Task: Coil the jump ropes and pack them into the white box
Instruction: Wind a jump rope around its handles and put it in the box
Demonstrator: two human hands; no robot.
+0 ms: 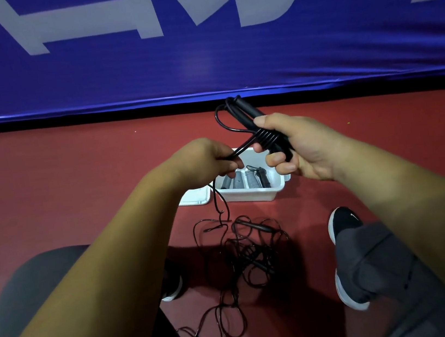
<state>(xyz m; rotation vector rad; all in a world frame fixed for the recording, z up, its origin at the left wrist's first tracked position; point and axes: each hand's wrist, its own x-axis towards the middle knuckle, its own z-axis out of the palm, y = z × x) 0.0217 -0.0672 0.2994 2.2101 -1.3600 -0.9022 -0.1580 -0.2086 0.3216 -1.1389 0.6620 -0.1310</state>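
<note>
My right hand grips the black handles of a jump rope, with several turns of its cord wound round them. My left hand pinches the cord of that rope just left of the windings, and the slack hangs down from it to the floor. Below both hands stands the white box on the red floor, holding grey coiled jump ropes. A tangle of loose black rope lies on the floor between my feet.
A white lid lies flat to the left of the box. A blue banner with white lettering runs along the back. My knees and black shoes frame the rope pile on both sides.
</note>
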